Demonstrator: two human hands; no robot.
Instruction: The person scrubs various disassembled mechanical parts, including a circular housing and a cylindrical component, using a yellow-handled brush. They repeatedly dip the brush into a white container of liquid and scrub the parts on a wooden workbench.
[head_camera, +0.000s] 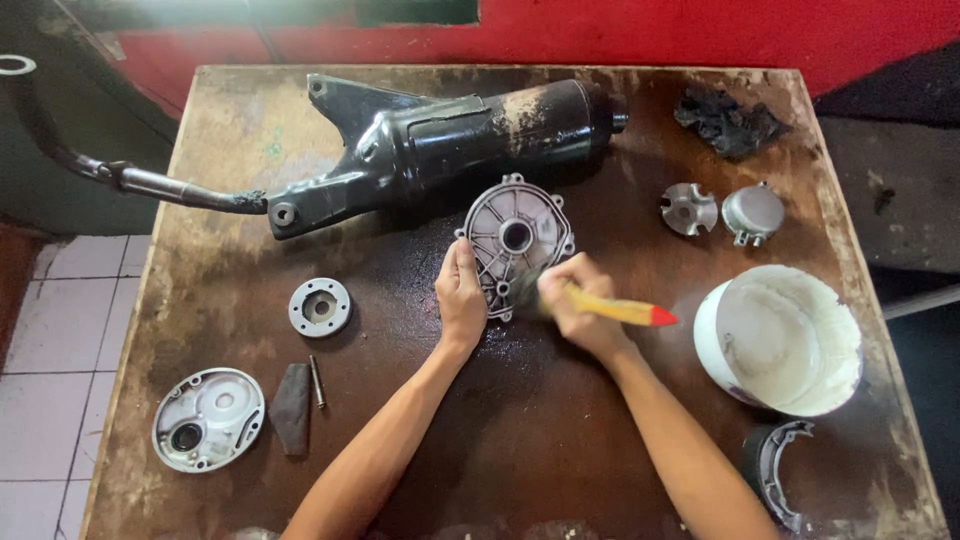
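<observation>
Yellow brush handle (612, 309) with red tip; grey metal cover (516, 240); white bucket (779, 340) right; black muffler (440, 145) far; brown stained tabletop (560, 420).

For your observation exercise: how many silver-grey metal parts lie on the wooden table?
5: a ribbed round cover centre, a ring centre-left, an oval cover bottom-left, two small pieces upper right. Others may be hidden.
</observation>
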